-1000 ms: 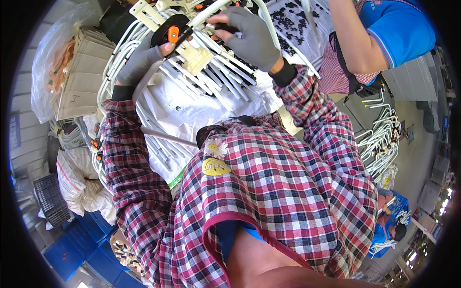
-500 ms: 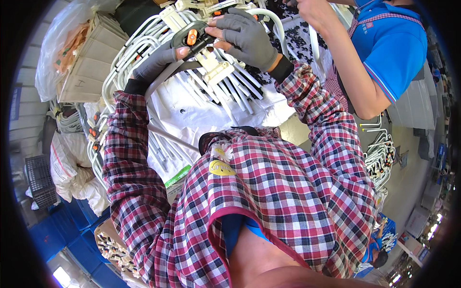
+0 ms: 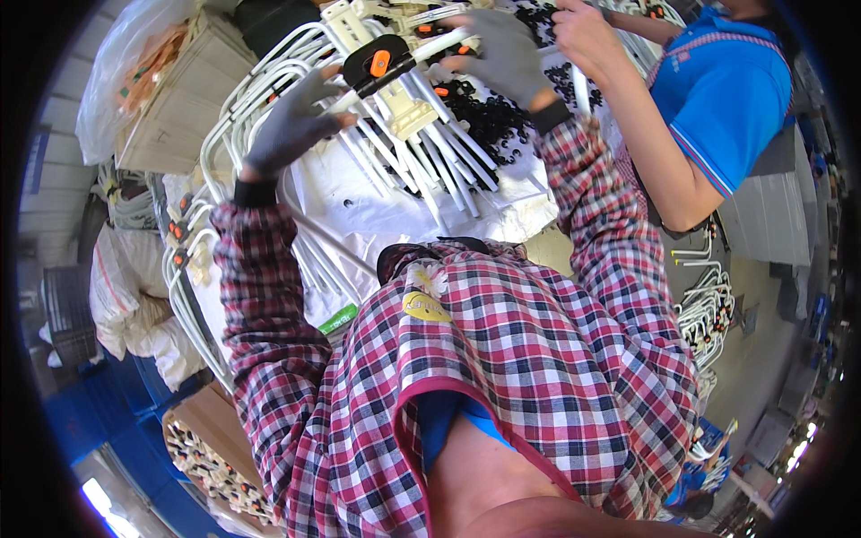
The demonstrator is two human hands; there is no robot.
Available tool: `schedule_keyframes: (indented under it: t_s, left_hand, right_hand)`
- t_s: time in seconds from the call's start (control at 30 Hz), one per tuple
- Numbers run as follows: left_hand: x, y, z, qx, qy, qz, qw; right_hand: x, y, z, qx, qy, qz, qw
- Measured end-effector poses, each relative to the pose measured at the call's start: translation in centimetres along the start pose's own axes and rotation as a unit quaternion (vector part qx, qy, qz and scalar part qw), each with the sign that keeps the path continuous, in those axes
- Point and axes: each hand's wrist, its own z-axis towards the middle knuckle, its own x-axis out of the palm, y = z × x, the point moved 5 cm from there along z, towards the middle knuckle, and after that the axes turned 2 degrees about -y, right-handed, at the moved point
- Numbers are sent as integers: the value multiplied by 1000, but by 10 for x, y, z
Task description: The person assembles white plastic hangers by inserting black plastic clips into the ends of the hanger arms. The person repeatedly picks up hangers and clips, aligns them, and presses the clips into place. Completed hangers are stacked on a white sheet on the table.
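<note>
Parted: left hand [image 3: 296,125] released; right hand [image 3: 508,56] blurred, grip unclear; one orange knob [image 3: 380,63] between.

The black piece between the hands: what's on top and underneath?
An orange part sits on the black piece. What's directly beneath is covered; a cream block shows past its edge.

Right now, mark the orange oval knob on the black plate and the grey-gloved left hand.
Orange oval knob [image 3: 380,63]: head view, middle of its face.
Grey-gloved left hand [image 3: 294,127]: head view, on the glove, mid-hand.
</note>
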Motion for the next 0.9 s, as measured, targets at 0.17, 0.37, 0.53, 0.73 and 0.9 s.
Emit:
schedule_keyframes:
  t_s: [0.17,0.37,0.53,0.73,0.9]
  left_hand:
    - [10,90,-111,-160,-257,-95,948]
    - [28,7,-164,120,-504,-64,853]
    - [17,-71,-204,232,-663,328,632]
    - [4,67,-213,-58,-544,106,830]
    - [-21,184,-334,-282,-592,273,704]
  right_hand:
    - [36,-55,-264,599,130,158,774]
    - [30,-53,-310,612,49,123,780]
    - [62,97,-119,457,164,435,758]
    - [47,270,-61,-28,453,535,713]
    - [58,185,-116,294,518,345,725]
